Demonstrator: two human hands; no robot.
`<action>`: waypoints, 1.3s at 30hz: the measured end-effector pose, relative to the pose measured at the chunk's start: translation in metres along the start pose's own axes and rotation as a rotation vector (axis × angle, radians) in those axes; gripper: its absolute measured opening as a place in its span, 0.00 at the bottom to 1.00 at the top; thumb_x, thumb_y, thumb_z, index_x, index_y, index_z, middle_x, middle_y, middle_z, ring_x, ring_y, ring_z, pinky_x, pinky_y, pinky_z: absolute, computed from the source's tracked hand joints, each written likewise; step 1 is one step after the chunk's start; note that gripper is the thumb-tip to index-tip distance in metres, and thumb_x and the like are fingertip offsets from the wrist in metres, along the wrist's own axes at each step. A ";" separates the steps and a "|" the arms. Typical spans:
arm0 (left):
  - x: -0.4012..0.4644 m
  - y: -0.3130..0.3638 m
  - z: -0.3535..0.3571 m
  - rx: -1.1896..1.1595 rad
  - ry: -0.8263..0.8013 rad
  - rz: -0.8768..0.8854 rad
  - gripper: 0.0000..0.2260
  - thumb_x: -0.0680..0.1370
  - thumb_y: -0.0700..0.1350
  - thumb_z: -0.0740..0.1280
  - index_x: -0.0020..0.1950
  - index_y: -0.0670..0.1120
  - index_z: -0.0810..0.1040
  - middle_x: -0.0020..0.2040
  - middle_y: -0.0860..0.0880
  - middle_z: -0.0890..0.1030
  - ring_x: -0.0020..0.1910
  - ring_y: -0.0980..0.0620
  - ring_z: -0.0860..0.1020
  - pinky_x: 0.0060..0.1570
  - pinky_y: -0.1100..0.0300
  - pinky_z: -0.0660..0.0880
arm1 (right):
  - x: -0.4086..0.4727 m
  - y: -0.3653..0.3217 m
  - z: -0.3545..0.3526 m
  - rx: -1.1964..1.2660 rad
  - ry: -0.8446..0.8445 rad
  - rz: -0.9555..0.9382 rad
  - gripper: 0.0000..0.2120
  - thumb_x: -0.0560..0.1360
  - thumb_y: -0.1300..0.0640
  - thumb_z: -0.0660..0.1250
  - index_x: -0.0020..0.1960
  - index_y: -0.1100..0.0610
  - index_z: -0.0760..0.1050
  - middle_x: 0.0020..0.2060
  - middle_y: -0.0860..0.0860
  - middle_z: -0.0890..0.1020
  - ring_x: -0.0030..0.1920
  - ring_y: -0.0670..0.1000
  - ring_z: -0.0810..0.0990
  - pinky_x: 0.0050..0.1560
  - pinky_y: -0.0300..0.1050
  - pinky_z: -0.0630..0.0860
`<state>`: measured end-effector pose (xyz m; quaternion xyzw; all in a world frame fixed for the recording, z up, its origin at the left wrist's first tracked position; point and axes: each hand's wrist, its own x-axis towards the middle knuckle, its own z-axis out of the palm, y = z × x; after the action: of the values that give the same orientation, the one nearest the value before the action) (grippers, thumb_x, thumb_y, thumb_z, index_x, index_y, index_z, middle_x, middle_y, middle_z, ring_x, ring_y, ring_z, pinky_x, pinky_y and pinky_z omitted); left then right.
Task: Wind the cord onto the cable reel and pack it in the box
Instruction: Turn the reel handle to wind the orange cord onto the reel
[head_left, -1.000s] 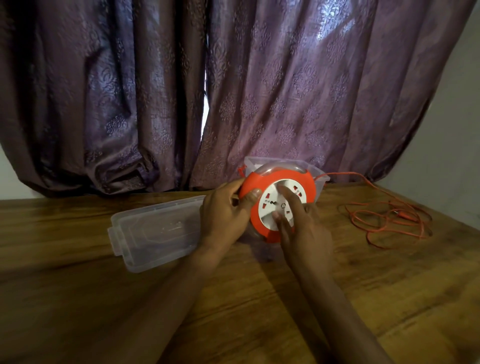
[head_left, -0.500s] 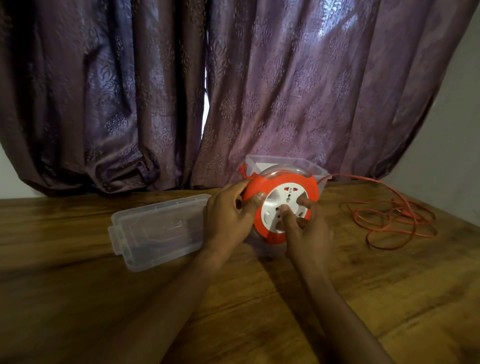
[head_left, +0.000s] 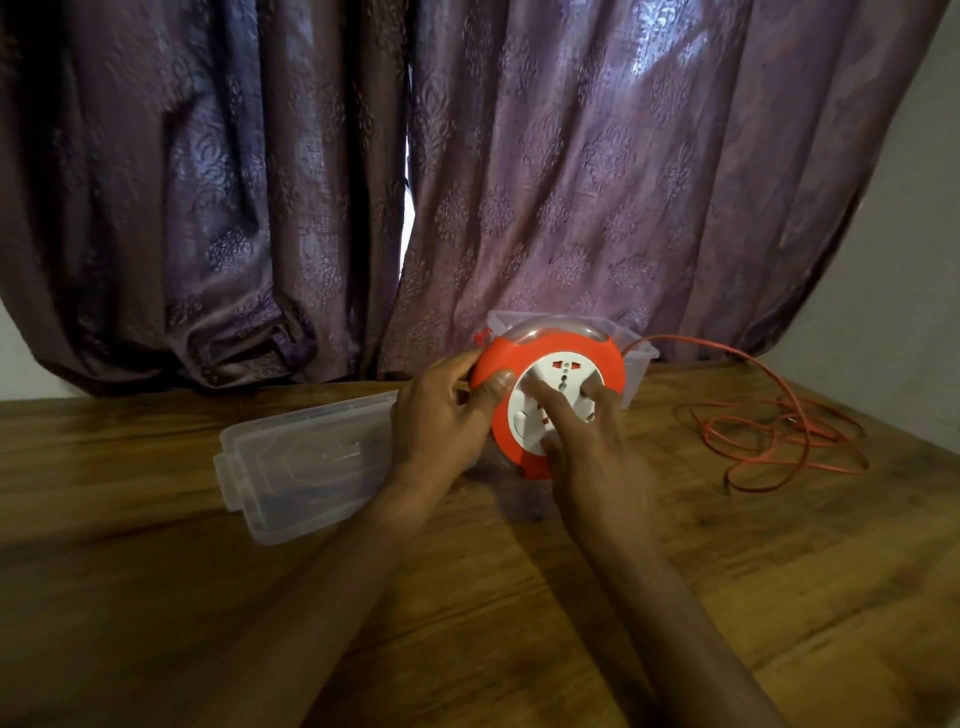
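Note:
An orange cable reel (head_left: 608, 364) with a white socket face stands on edge on the wooden table (head_left: 467, 597). My left hand (head_left: 441, 415) grips its left rim, thumb on the orange ring. My right hand (head_left: 587, 447) presses its fingers on the white socket disc. The orange cord (head_left: 779, 441) runs from the reel's upper right and lies in loose loops on the table to the right. A clear plastic box (head_left: 636, 358) stands right behind the reel, mostly hidden by it.
A clear plastic lid (head_left: 301, 462) lies flat on the table left of my left hand. Purple curtains (head_left: 363, 182) hang along the table's back edge. A pale wall (head_left: 909, 234) is at the right.
My right hand has shifted round the white socket face, fingers now lower and further right. The socket disc has turned. My left hand keeps its hold on the rim.

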<state>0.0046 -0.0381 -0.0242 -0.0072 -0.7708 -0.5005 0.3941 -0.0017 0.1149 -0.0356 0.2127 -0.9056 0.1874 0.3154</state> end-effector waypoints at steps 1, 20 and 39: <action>-0.001 0.000 0.000 0.006 -0.005 0.004 0.25 0.71 0.69 0.62 0.61 0.56 0.80 0.50 0.56 0.85 0.49 0.56 0.82 0.52 0.48 0.80 | 0.000 0.002 0.000 0.000 0.013 0.010 0.39 0.74 0.59 0.66 0.70 0.29 0.51 0.71 0.52 0.61 0.54 0.59 0.79 0.38 0.51 0.79; -0.016 0.009 0.011 0.144 -0.036 0.089 0.26 0.72 0.67 0.59 0.65 0.57 0.78 0.53 0.56 0.83 0.50 0.54 0.80 0.52 0.51 0.78 | 0.001 0.008 0.001 0.488 0.167 0.474 0.23 0.70 0.34 0.66 0.57 0.46 0.68 0.39 0.46 0.79 0.47 0.55 0.82 0.49 0.51 0.77; -0.002 0.009 0.000 0.046 0.030 -0.009 0.19 0.73 0.63 0.64 0.58 0.56 0.81 0.48 0.55 0.85 0.47 0.54 0.82 0.51 0.48 0.79 | 0.004 0.009 -0.003 -0.020 0.044 -0.056 0.36 0.74 0.60 0.66 0.70 0.32 0.55 0.71 0.52 0.64 0.52 0.59 0.80 0.34 0.48 0.75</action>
<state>0.0098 -0.0326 -0.0186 0.0127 -0.7761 -0.4846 0.4033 -0.0075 0.1227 -0.0329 0.2308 -0.8940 0.1741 0.3424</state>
